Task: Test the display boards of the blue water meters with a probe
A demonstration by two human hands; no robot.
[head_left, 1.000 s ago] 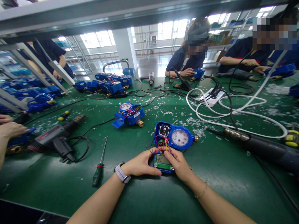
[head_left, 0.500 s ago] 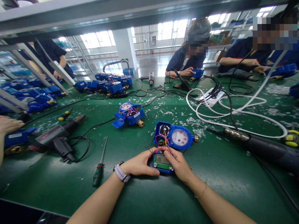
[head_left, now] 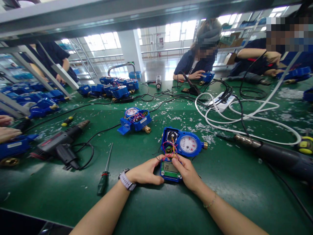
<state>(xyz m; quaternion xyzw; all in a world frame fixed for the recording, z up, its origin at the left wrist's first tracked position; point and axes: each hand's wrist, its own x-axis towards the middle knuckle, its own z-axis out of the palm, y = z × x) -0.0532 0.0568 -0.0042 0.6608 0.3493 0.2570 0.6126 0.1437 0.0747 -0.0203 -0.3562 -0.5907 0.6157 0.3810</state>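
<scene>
Between my hands is a small blue display module (head_left: 170,169) with a green circuit board and an LCD. My left hand (head_left: 149,171) grips its left side, thumb along the lower left corner. On the right, my right hand (head_left: 188,171) holds it with the thumb over the board's upper right edge. Thin coloured wires (head_left: 173,147) run from the module into the open box of a blue water meter (head_left: 188,144) just beyond. That meter has a round white dial and a brass fitting. The fingers under the module are hidden.
Another opened water meter (head_left: 139,119) lies further back. A screwdriver (head_left: 104,181) and a heat gun (head_left: 58,142) are on the left, a black heat tool (head_left: 281,156) on the right. White cable (head_left: 269,123) loops near a power strip (head_left: 221,101). Co-workers sit opposite; another person's hand (head_left: 9,132) is far left.
My left thumb has drawn back slightly at the module's lower left corner. The module stays put. At far left and far right, other people's hands have moved.
</scene>
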